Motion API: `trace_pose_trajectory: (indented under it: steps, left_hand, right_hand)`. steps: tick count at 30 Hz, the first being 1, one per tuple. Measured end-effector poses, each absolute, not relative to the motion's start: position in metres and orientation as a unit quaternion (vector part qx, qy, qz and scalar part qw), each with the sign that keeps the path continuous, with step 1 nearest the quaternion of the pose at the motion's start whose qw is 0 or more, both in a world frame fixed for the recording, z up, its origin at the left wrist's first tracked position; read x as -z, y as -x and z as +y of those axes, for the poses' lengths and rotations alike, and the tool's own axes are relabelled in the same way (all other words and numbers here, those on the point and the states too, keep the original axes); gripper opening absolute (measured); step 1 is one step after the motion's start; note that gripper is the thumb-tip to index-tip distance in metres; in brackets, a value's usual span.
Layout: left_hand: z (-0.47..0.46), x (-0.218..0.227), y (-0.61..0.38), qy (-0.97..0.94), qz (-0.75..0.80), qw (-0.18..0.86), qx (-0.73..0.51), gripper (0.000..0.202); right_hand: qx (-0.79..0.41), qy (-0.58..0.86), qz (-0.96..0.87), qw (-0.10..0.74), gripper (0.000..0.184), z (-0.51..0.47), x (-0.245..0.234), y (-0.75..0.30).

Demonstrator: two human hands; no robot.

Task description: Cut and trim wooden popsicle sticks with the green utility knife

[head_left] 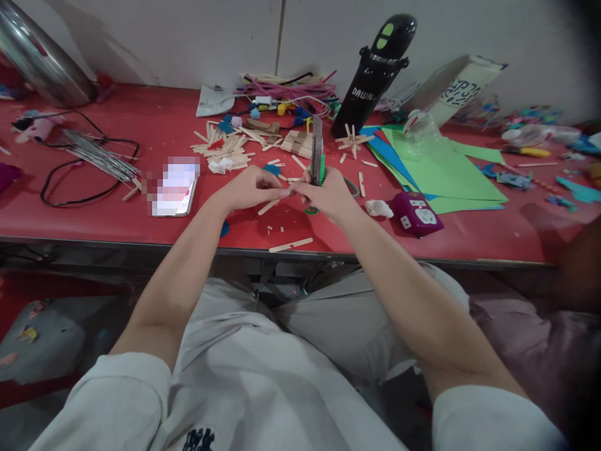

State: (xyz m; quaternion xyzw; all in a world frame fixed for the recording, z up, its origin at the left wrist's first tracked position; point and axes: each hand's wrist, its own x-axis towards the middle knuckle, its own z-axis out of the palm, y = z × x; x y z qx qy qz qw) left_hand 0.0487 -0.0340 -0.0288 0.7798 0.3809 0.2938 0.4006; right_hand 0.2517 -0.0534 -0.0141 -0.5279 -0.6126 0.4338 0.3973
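Note:
My left hand [253,188] is closed in a pinch around a wooden craft stick [268,207], which slants down to the left. My right hand [331,191] grips a green box cutter [322,170] with its long grey end pointing up. The fingertips of both hands meet at the stick's upper end, where the exact contact is too small to make out. Below them on the red table [244,233] lies a notched craft stick [291,245] among small wood chips [269,229]. A pile of loose craft sticks [225,147] is spread just beyond my left hand.
A phone [176,188] lies left, near metal rods [101,156] and a black cord [44,194]. Behind stands a black bottle [370,81]. To the right are coloured paper sheets [451,169], a purple box [417,214] and crumpled white tissue [379,208].

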Motion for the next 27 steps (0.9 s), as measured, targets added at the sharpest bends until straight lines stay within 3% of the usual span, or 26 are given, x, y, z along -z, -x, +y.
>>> trace_pose_trajectory:
  steps: [3,7,13,17,19,23,25,27]
  left_hand:
    - [-0.038,0.029,-0.039,-0.770,0.381,0.439,-0.264,0.026]
    - [-0.037,0.033,-0.037,-0.771,0.408,0.408,-0.270,0.021]
    - [-0.031,0.042,-0.038,-0.792,0.469,0.246,-0.305,0.013]
    - [-0.033,0.041,-0.035,-0.793,0.501,0.211,-0.275,0.019]
    - [-0.035,0.038,-0.035,-0.792,0.511,0.209,-0.259,0.020]
    - [-0.040,0.033,-0.038,-0.787,0.527,0.212,-0.241,0.019]
    - [-0.040,0.033,-0.040,-0.784,0.532,0.214,-0.237,0.018]
    - [-0.040,0.034,-0.040,-0.785,0.530,0.213,-0.241,0.019]
  right_hand:
    - [-0.430,0.534,-0.592,0.423,0.033,-0.053,0.014,-0.257]
    - [-0.401,0.567,-0.584,0.421,0.030,-0.054,0.012,-0.264]
    - [-0.191,0.630,-0.699,0.277,0.017,-0.052,0.013,-0.287]
    - [-0.267,0.595,-0.727,0.213,0.008,-0.061,0.007,-0.297]
    - [-0.342,0.567,-0.724,0.194,0.018,-0.070,0.003,-0.297]
    - [-0.359,0.539,-0.739,0.185,0.025,-0.090,0.004,-0.291]
    - [-0.360,0.519,-0.754,0.181,0.048,-0.096,0.007,-0.287]
    - [-0.329,0.509,-0.775,0.180,0.055,-0.099,0.010,-0.284]
